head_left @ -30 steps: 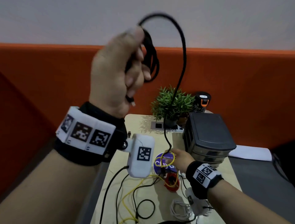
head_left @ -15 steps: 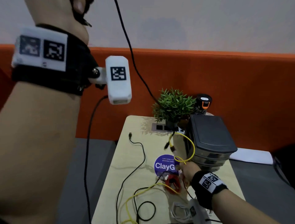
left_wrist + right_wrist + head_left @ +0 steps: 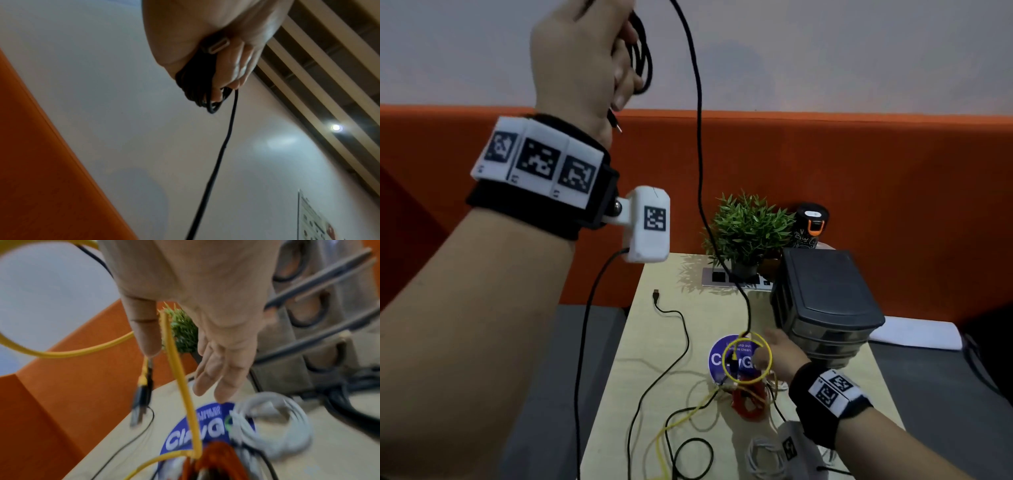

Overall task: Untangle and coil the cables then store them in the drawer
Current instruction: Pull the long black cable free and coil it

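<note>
My left hand (image 3: 585, 61) is raised high and grips several loops of a black cable (image 3: 642, 51); in the left wrist view my left hand (image 3: 226, 48) has its fingers curled round the same black cable (image 3: 195, 84). One strand drops to the table and its plug end hangs inside a loop of yellow cable (image 3: 744, 382). My right hand (image 3: 780, 356) hovers there beside the drawer unit (image 3: 825, 308). The right wrist view shows my right hand (image 3: 216, 337) with straight fingers and the yellow cable (image 3: 179, 378) running past the thumb.
A red cable (image 3: 748, 404), a white coil (image 3: 760, 459) and a thin black cable (image 3: 674, 342) lie on the wooden table (image 3: 705, 308). A potted plant (image 3: 746, 226), power strip (image 3: 722, 277) and black bottle (image 3: 811, 222) stand at the back. White paper (image 3: 917, 332) lies right of the drawers.
My left hand rose almost out of view, then came back down a little, still holding the black coil. The yellow loop sank from beside the drawers to over the blue sticker, and my right hand's fingers straightened.
</note>
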Demonstrator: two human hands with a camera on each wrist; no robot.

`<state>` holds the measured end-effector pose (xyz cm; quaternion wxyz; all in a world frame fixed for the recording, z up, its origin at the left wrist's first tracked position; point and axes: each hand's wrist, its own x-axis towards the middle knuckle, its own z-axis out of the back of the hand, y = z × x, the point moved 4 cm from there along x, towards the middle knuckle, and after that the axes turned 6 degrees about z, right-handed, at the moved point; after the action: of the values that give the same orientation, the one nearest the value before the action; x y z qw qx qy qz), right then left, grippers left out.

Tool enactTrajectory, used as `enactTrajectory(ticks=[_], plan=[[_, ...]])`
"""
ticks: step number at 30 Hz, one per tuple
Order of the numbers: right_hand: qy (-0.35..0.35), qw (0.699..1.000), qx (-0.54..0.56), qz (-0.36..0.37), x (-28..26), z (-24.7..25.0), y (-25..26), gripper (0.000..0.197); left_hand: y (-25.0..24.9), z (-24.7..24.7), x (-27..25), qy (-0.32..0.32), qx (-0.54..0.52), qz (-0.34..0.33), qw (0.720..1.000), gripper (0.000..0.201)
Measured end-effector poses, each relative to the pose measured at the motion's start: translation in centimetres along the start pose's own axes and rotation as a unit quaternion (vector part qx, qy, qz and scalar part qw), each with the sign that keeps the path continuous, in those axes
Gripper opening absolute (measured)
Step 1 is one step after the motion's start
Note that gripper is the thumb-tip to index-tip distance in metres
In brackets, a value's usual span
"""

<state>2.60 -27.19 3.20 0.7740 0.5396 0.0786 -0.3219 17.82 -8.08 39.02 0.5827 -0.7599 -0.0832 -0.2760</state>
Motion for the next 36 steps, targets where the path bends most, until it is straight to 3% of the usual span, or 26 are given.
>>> enactTrajectory(ticks=[1,3,6,8,10,12,13,16,22,25,30,33,36], plan=[[-0.003,1.000,-0.026,0.012,-0.1,0.3,0.8,0.077,0.5,-0.1,0.0,0.007,0.017,0.003,1.000,0.031],[-0.007,0.991,-0.126,0.039,-0.4,1.1,2.5,0.078,1.4,0.1,-0.3,0.020,0.051,0.012,0.998,0.031],[-0.003,0.952,-0.300,0.069,-1.6,3.0,5.6,0.086,2.4,0.0,-0.5,0.028,0.075,0.027,0.996,0.031],[0.003,0.936,-0.339,0.097,-2.6,4.2,7.7,0.083,3.2,0.0,-0.8,0.032,0.097,0.038,0.994,0.032],[-0.001,0.951,-0.279,0.134,-3.3,4.9,9.3,0.075,4.1,0.0,-1.1,0.031,0.118,0.053,0.991,0.033],[-0.024,0.973,-0.122,0.196,-4.3,5.3,11.1,0.060,5.0,0.0,-1.5,0.039,0.128,0.071,0.988,0.033],[-0.049,0.970,-0.050,0.233,-4.8,5.5,12.1,0.053,5.4,-0.2,-2.0,0.049,0.130,0.080,0.987,0.033],[-0.099,0.939,0.076,0.321,-6.6,5.7,15.2,0.045,6.3,-1.3,-3.4,0.082,0.127,0.101,0.983,0.033],[-0.099,0.886,0.140,0.431,-7.7,5.4,19.6,0.040,7.0,-3.3,-6.8,0.173,0.086,0.140,0.971,0.032],[-0.115,0.870,0.187,0.440,-7.9,5.3,20.5,0.025,7.3,-3.6,-8.2,0.208,0.071,0.161,0.962,0.031],[-0.065,0.862,0.261,0.430,-8.1,4.1,21.0,0.029,8.1,-3.6,-10.5,0.290,-0.064,0.234,0.926,0.023],[0.021,0.879,0.308,0.363,-8.4,2.3,20.5,0.036,7.6,-3.8,-11.3,0.303,-0.154,0.228,0.912,0.009],[0.031,0.914,0.175,0.365,-8.3,0.2,18.8,0.029,6.9,-3.5,-10.8,0.244,-0.194,0.211,0.926,0.010]])
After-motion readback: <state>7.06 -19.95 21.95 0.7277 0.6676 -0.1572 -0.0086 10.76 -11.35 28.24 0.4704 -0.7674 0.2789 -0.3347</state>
